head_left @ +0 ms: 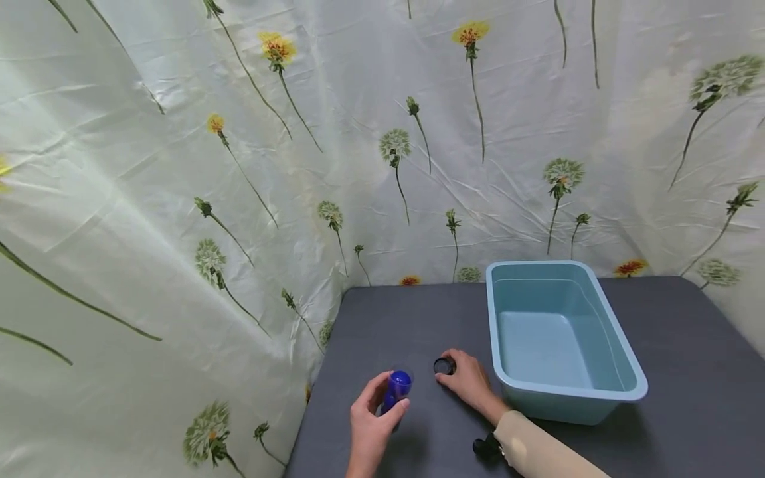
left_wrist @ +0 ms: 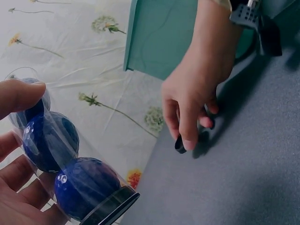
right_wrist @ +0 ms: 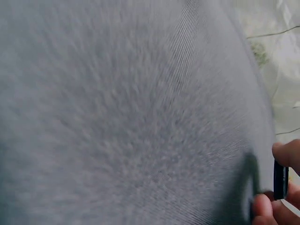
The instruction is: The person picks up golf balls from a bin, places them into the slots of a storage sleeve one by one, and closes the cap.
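My left hand [head_left: 373, 415] holds a clear tube [left_wrist: 51, 136] with dimpled blue balls [left_wrist: 86, 185] stacked inside, which look like golf balls. A black cap closes the tube's lower end [left_wrist: 112, 206] in the left wrist view; the head view shows the other end facing up toward me. To the right, my right hand [head_left: 469, 382] pinches a round black cap [head_left: 444, 366] between thumb and fingers, just above the dark table. That cap appears edge-on in the right wrist view, with fingertips [right_wrist: 286, 154] on it.
A light blue plastic bin [head_left: 496, 318] stands on the grey table [head_left: 406, 318], right of my right hand; its inside bottom shows bare. Behind and to the left hangs a white curtain [head_left: 358, 166] printed with dandelions. A black wrist device [head_left: 489, 448] sits by the right sleeve.
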Motion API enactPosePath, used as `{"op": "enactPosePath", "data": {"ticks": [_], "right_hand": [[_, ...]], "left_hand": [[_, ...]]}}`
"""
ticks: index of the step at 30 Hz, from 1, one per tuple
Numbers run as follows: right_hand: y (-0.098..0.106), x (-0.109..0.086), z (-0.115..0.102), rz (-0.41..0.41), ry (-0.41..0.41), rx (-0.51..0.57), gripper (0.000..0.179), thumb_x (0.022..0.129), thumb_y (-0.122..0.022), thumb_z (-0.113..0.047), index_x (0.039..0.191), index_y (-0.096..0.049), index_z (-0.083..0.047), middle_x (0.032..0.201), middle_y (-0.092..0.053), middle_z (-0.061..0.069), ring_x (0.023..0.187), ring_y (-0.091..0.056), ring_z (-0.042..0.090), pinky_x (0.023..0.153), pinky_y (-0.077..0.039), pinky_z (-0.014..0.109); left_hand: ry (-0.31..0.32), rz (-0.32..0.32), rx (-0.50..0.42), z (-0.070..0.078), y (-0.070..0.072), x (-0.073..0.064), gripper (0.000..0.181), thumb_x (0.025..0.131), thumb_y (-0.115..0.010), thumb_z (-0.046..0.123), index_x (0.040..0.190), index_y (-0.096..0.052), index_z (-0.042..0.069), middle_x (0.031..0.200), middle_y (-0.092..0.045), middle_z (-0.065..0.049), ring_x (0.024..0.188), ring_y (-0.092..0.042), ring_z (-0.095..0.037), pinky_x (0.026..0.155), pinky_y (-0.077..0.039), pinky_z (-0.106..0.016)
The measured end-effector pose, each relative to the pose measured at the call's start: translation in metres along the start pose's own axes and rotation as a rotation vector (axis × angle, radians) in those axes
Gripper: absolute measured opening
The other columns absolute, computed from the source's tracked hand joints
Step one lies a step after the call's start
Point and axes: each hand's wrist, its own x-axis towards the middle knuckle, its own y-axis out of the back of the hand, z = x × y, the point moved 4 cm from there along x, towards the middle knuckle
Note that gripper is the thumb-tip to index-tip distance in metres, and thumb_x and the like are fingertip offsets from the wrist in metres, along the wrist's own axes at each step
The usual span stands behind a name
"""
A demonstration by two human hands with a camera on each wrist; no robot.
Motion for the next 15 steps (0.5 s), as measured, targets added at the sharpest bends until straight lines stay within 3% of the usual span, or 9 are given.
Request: {"op": "enactPosePath", "data": {"ticks": [7, 11, 15], "right_hand": [[0.013, -0.016, -0.017, -0.056, 0.05, 0.116, 0.041, 0.072, -0.09, -0.017, 0.107, -0.069, -0.02, 0.08, -0.063, -0.009, 0.061, -0.051, 0.005, 0.056, -0.044, 0.026], [0.024, -0.025, -0.032, -0.154, 0.066, 0.279, 0.043, 0.076, -0.088, -0.011, 0.114, -0.068, -0.015, 0.078, -0.059, -0.005, 0.059, -0.05, 0.006, 0.053, -0.043, 0.024], [0.035, -0.032, -0.045, -0.26, 0.061, 0.475, 0.046, 0.078, -0.085, -0.007, 0.119, -0.066, -0.008, 0.081, -0.06, 0.002, 0.061, -0.052, 0.009, 0.055, -0.046, 0.024]], "left_hand": [[-0.005, -0.01, 0.021, 0.0, -0.005, 0.002, 0.052, 0.078, -0.089, 0.02, 0.125, -0.068, 0.014, 0.118, -0.069, -0.003, 0.109, -0.065, -0.02, 0.098, -0.049, -0.046], [-0.015, -0.012, 0.031, -0.001, -0.007, 0.003, 0.051, 0.078, -0.089, 0.02, 0.124, -0.069, 0.016, 0.117, -0.069, -0.003, 0.108, -0.065, -0.019, 0.096, -0.05, -0.044], [-0.009, -0.018, 0.043, -0.002, -0.009, 0.004, 0.05, 0.079, -0.088, 0.023, 0.124, -0.068, 0.017, 0.118, -0.069, -0.006, 0.109, -0.066, -0.023, 0.095, -0.05, -0.049]]}}
